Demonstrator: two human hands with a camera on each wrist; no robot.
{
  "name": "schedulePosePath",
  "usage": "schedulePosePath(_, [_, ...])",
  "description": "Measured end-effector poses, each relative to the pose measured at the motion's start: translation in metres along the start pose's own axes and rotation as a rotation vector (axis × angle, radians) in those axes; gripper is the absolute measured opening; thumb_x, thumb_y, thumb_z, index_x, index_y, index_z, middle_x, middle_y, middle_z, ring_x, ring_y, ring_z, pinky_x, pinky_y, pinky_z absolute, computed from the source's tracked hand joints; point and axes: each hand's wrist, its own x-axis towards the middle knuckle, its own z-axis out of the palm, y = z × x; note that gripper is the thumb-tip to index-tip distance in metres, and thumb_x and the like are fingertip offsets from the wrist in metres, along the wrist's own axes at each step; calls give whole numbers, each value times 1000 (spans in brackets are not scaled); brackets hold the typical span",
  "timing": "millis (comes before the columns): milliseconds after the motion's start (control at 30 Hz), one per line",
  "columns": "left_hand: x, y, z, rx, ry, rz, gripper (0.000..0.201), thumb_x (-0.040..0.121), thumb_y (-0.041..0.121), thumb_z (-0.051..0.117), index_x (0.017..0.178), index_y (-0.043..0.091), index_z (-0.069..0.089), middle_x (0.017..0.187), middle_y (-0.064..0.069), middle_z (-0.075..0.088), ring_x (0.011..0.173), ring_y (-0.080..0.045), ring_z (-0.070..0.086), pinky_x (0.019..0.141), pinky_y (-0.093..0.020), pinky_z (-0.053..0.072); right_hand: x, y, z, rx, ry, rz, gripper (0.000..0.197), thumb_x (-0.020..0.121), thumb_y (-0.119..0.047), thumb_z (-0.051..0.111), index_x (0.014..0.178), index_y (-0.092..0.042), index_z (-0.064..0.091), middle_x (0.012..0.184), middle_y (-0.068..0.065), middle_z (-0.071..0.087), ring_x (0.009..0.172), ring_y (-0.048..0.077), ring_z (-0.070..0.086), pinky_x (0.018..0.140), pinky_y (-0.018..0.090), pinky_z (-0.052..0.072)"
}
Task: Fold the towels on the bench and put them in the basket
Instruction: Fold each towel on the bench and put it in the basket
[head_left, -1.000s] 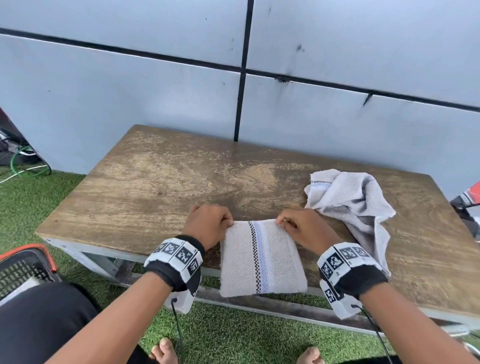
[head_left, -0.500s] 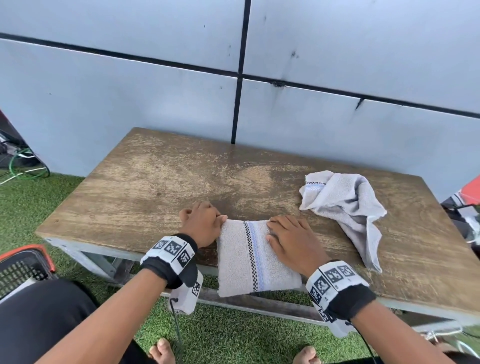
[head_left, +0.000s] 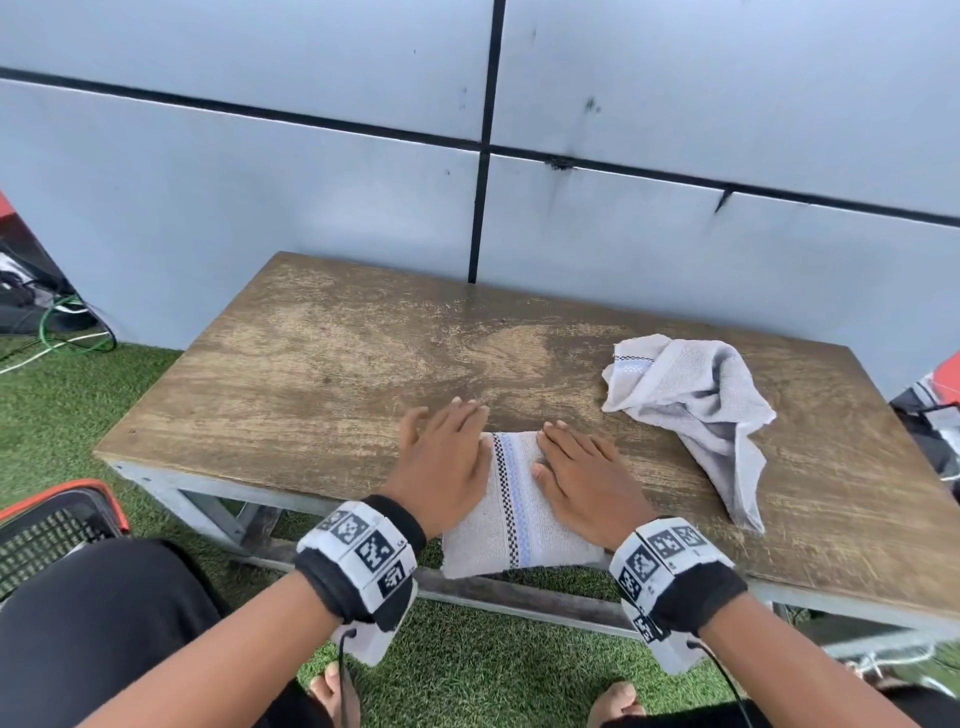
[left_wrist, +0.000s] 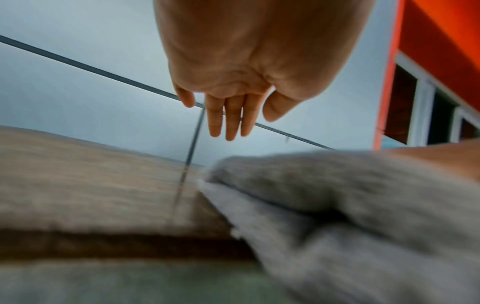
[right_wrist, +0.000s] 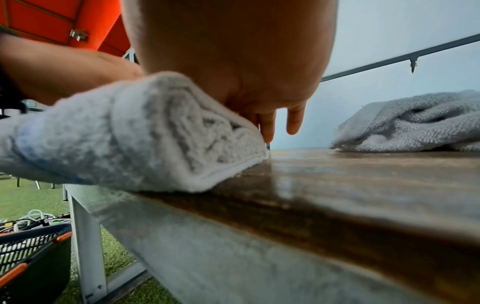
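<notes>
— What are the hands doing?
— I'm seeing both lying flat on the folded towel at the near edge of the table. The left hand is lying with fingers straight and spread, the right hand with fingers straight and together.
— And the rest?
— The crumpled towel is sitting to the right. The basket is standing on the grass, left.

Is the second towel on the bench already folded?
No, the second towel lies crumpled on the bench, to the right of both hands and untouched.
</notes>
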Motion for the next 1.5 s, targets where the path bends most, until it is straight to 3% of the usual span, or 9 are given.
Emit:
schedulePosePath(167, [-11, 11, 37, 120, -171, -49, 61, 99, 43, 6, 150, 11, 0, 158, -7, 0, 145, -19, -6, 113, -37, -9, -4, -8, 5, 66, -27, 66, 68, 92, -52, 0, 150, -17, 11, 158, -2, 6, 145, 10, -1, 116, 35, -2])
schedulePosePath(633, [-4, -20, 56, 88, -158, -121, 71, 86, 49, -12, 147, 13, -13, 156, -3, -17, 139, -16, -24, 115, -46, -12, 3, 1, 23, 234, -58, 175, 57, 98, -45, 8, 146, -25, -16, 152, -10, -27, 137, 8, -30, 114, 38, -18])
schedulePosePath(800, [-6, -37, 40, 88, -224, -192, 61, 99, 42, 5, 149, 9, -5, 158, -6, -5, 144, -19, -12, 115, -51, -9, -6, 16, 14, 213, -38, 179, 61, 98, -48, 13, 149, -19, -4, 156, -3, -15, 139, 7, -22, 113, 37, -19])
schedulePosePath(933, [-11, -36, 24, 13, -76, -244, 53, 98, 39, 22, 144, 13, 27, 145, -2, 38, 137, -20, 28, 114, -50, 2, -16, 27, 3, 269, 68, 230, 59, 95, -52, 31, 144, -19, 30, 153, -1, 24, 143, 14, 8, 116, 38, -6])
schedulePosePath(1033, [-16, -32, 12, -51, -31, -316, 34, 93, 46, 36, 106, 21, 55, 107, 4, 58, 106, -16, 51, 107, -45, 18, -20, 25, -6, 348, 111, 316, 41, 91, -50, 46, 122, -25, 56, 129, -3, 49, 131, 19, 30, 112, 42, 14])
schedulePosePath(1167, [-20, -31, 9, -31, -207, -370, 45, 89, 55, 39, 63, 19, 49, 58, 7, 52, 65, -13, 58, 97, -44, 22, -18, 26, -5, 496, -26, 380, 47, 80, -64, 46, 96, -27, 70, 92, -8, 71, 95, 13, 61, 101, 51, 35])
schedulePosePath(1233, [-18, -30, 9, -32, -241, -385, 48, 88, 56, 41, 68, 17, 60, 58, 7, 54, 67, -11, 59, 99, -46, 21, -16, 24, -5, 534, -73, 401, 52, 78, -67, 47, 91, -22, 71, 84, -6, 72, 78, 9, 63, 96, 50, 40])
schedulePosePath(1367, [-14, -25, 7, -92, -269, -411, 43, 89, 55, 46, 86, 18, 67, 69, 10, 61, 70, -7, 54, 101, -45, 25, -12, 18, -6, 616, -102, 454, 43, 79, -55, 59, 88, -15, 72, 90, 1, 73, 80, 14, 65, 94, 48, 42])
schedulePosePath(1500, [-10, -23, 9, -266, -276, -458, 36, 88, 50, 50, 71, 19, 56, 68, 5, 59, 70, -15, 58, 93, -38, 37, -10, 15, -12, 759, -132, 486, 47, 82, -40, 63, 99, 4, 67, 103, 22, 67, 83, 32, 65, 78, 30, 42])
